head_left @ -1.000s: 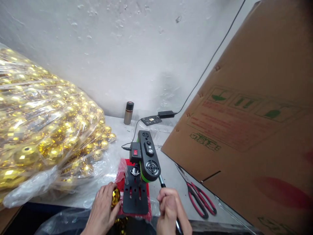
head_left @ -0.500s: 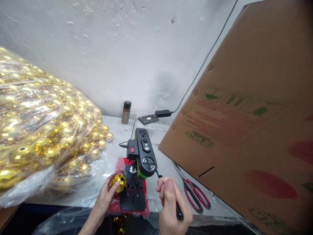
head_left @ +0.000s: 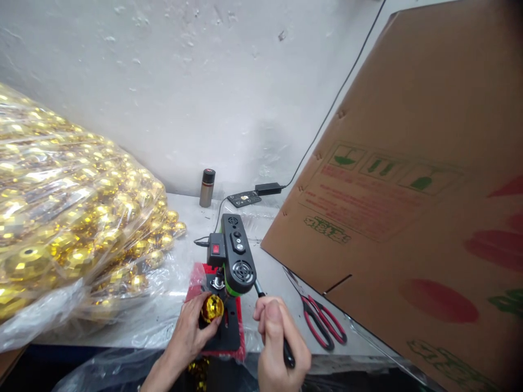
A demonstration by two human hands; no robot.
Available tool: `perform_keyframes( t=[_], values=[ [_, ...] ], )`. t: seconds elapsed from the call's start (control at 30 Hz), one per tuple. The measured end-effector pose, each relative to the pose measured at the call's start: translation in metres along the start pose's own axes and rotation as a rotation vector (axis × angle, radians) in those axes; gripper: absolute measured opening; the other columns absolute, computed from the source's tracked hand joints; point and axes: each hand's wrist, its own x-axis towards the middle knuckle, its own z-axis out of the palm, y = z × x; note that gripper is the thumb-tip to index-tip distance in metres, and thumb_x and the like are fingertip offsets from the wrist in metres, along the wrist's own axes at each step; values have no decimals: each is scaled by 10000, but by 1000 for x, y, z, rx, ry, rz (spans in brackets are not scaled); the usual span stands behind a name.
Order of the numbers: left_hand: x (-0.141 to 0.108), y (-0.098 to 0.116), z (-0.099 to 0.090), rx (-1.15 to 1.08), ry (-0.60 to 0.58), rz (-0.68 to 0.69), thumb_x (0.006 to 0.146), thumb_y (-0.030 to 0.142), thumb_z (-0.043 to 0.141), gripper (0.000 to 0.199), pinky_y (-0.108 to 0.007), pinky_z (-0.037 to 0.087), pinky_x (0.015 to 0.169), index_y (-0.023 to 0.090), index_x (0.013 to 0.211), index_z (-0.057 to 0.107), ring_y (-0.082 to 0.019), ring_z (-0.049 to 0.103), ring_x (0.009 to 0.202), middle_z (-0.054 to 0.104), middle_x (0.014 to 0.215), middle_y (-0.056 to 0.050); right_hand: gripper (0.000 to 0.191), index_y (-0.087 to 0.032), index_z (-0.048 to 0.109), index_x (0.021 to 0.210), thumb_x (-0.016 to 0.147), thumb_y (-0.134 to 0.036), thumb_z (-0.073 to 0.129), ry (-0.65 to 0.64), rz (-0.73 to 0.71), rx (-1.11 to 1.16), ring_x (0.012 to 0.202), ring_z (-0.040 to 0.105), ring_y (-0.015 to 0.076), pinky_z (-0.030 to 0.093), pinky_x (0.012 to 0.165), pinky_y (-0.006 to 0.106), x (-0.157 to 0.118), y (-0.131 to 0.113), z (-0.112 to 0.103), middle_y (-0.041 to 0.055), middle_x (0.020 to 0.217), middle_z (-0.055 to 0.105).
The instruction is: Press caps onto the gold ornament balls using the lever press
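My left hand (head_left: pixel 192 326) pinches a shiny gold faceted ball (head_left: pixel 212 308) between thumb and fingers, over the left part of the black base plate (head_left: pixel 220 340). That plate belongs to a small black and green drill press (head_left: pixel 239 253), with a red switch box on its left side. My right hand (head_left: pixel 280 337) is wrapped round the black lever handle (head_left: pixel 288 354) at the press's right. The ball is close beside the lower end of the press head; whether they touch cannot be made out. Red material (head_left: pixel 241 326) lies under the plate.
A clear bag of gold balls (head_left: pixel 81 218) fills the left. Red-handled scissors (head_left: pixel 322 321) lie at the right, beside a large cardboard box (head_left: pixel 392 179). Behind the press are a small bottle (head_left: pixel 207 188), a dark flat item (head_left: pixel 244 199) and a black adapter (head_left: pixel 268 189).
My left hand has moved right with the gold ball, bringing it further over the plate and nearer the press head. My right hand still grips the lever. The view has shifted slightly.
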Motion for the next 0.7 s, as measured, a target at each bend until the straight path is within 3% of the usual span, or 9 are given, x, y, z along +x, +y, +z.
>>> perform_keyframes(
  t=[0.17,0.33,0.57,0.7],
  values=[
    [1,2,-4,36,-23,63,841,354,743,469,-575,654,1002,170,1273,751,-412,793,1156,833,1235,-196,358,-223,513,751,1101,-163,463,-13,-20,-10,617,517,92,414,561,201,1,-1,-1,-36,684,486],
    [-2,8,-8,-18,-124,51,780,337,780,503,-520,664,988,205,1266,773,-388,806,1116,852,1199,-162,355,-222,517,753,1101,-169,466,-4,-9,-24,602,511,89,381,535,208,-2,0,-1,-33,687,499],
    [-7,-10,-9,-320,-42,-273,851,650,693,647,-385,663,930,204,1318,719,-310,823,1055,862,1176,-114,369,-222,504,742,1107,-179,462,-4,-9,-14,618,519,91,411,567,207,-1,-2,0,-34,684,498],
    [-3,-19,-9,-427,-30,-327,832,734,689,721,-388,645,981,180,1293,711,-321,804,1130,839,1228,-137,408,-220,512,721,1124,-257,470,44,105,2,620,488,104,392,579,242,2,-12,6,-30,679,478]
  ],
)
